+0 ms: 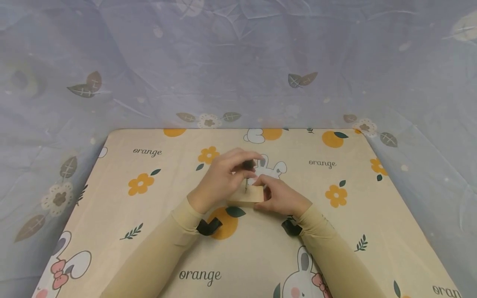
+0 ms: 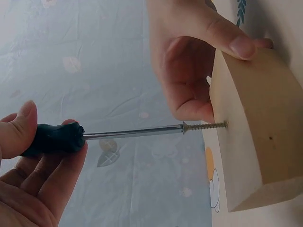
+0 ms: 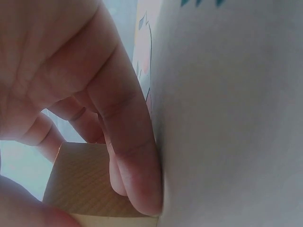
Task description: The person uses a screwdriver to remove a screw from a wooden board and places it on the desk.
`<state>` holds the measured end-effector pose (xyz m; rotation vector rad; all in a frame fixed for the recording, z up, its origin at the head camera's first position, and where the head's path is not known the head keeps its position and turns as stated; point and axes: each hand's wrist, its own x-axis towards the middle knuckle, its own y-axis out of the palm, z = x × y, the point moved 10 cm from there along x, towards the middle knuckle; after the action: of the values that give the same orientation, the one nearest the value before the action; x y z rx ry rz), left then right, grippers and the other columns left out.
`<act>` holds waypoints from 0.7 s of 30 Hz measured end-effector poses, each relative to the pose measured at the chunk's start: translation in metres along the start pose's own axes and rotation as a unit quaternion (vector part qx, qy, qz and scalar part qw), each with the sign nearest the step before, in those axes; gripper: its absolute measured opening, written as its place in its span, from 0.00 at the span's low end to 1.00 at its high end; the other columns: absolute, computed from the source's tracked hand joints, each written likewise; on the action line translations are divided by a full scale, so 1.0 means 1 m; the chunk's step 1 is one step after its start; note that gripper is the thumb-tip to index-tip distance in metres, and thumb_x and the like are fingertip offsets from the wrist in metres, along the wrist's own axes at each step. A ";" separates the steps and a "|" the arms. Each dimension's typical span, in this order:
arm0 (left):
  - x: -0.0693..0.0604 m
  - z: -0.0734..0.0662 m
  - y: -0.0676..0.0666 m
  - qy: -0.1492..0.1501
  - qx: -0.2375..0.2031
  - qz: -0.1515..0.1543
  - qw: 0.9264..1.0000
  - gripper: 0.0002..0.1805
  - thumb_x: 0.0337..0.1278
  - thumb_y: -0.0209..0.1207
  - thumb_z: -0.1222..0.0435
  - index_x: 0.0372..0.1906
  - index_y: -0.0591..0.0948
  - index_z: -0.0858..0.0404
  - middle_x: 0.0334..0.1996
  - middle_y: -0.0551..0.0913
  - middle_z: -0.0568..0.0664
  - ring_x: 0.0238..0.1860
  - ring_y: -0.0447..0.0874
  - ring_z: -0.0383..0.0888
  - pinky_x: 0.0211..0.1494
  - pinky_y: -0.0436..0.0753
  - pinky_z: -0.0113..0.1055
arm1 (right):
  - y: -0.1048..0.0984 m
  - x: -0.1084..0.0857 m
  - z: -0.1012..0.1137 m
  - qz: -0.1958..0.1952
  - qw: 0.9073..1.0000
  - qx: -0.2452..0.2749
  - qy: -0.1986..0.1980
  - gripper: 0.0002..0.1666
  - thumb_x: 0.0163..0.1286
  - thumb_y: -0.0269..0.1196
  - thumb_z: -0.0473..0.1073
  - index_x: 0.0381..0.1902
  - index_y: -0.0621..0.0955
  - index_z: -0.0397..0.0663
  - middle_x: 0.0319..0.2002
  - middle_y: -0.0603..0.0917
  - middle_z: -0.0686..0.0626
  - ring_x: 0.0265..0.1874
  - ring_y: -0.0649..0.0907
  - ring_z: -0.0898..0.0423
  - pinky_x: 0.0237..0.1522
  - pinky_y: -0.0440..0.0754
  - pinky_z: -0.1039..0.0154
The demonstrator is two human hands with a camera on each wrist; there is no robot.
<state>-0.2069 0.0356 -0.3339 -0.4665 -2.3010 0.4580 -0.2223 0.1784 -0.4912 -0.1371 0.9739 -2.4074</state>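
Observation:
A pale wooden block (image 1: 249,199) lies on the patterned tablecloth, gripped at its right end by my right hand (image 1: 280,195). A threaded screw (image 2: 204,126) stands part way into the block's top face. Seated on the screw's head is the tip of a screwdriver (image 2: 59,138) with a dark green handle and a metal shaft. My left hand (image 1: 222,176) holds that handle between thumb and fingers, above the block. In the left wrist view a small dark hole shows in the block's side. The right wrist view shows fingers against the block's end, near the cloth.
The cream tablecloth (image 1: 167,244) has printed oranges, flowers and rabbits. A pale hanging cloth (image 1: 238,62) rises behind the table's far edge and along both sides. Dark wrist cameras sit under each wrist.

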 end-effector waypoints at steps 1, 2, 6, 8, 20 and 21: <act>0.000 0.000 0.000 -0.002 0.004 0.000 1.000 0.21 0.61 0.74 0.70 0.59 0.88 0.58 0.42 0.88 0.50 0.41 0.85 0.39 0.47 0.89 0.30 | 0.000 0.000 0.000 0.000 1.000 0.001 0.000 0.27 0.59 0.82 0.45 0.52 0.80 0.61 0.37 0.83 0.53 0.34 0.82 0.56 0.36 0.84 0.63; 0.000 0.001 0.000 -0.004 0.008 0.003 1.000 0.21 0.61 0.74 0.71 0.59 0.88 0.58 0.43 0.88 0.50 0.42 0.86 0.39 0.47 0.89 0.30 | 0.000 0.000 0.000 0.000 1.000 0.000 0.000 0.27 0.59 0.82 0.45 0.52 0.80 0.61 0.36 0.83 0.53 0.34 0.82 0.56 0.36 0.84 0.63; 0.000 0.002 0.003 -0.012 0.010 0.033 0.999 0.24 0.65 0.70 0.75 0.64 0.85 0.58 0.50 0.89 0.51 0.49 0.88 0.42 0.54 0.90 0.31 | 0.001 0.000 -0.001 -0.002 1.000 -0.004 0.001 0.27 0.59 0.82 0.45 0.52 0.80 0.60 0.36 0.83 0.53 0.33 0.82 0.56 0.36 0.83 0.64; 0.000 0.003 0.006 -0.016 0.000 0.051 0.999 0.26 0.67 0.66 0.77 0.67 0.83 0.58 0.57 0.89 0.50 0.54 0.89 0.43 0.58 0.90 0.32 | 0.001 0.000 -0.001 -0.002 1.000 -0.009 0.001 0.27 0.59 0.82 0.44 0.52 0.80 0.60 0.36 0.83 0.54 0.33 0.82 0.57 0.35 0.83 0.65; 0.000 0.004 0.001 -0.006 0.006 0.022 1.000 0.23 0.65 0.68 0.77 0.63 0.85 0.61 0.45 0.89 0.51 0.45 0.88 0.42 0.52 0.90 0.31 | 0.001 0.001 -0.001 -0.003 1.000 -0.019 0.004 0.27 0.59 0.82 0.45 0.51 0.79 0.60 0.35 0.81 0.54 0.32 0.81 0.57 0.34 0.82 0.65; 0.000 0.004 0.000 -0.004 0.009 0.018 1.000 0.23 0.64 0.69 0.77 0.63 0.85 0.61 0.45 0.89 0.52 0.45 0.87 0.42 0.52 0.90 0.31 | 0.001 0.001 -0.001 -0.003 1.000 -0.020 0.004 0.27 0.59 0.82 0.45 0.51 0.79 0.60 0.35 0.81 0.54 0.32 0.81 0.57 0.34 0.82 0.65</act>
<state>-0.2093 0.0349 -0.3369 -0.4982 -2.2986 0.4976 -0.2236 0.1782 -0.4926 -0.1459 1.0274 -2.3957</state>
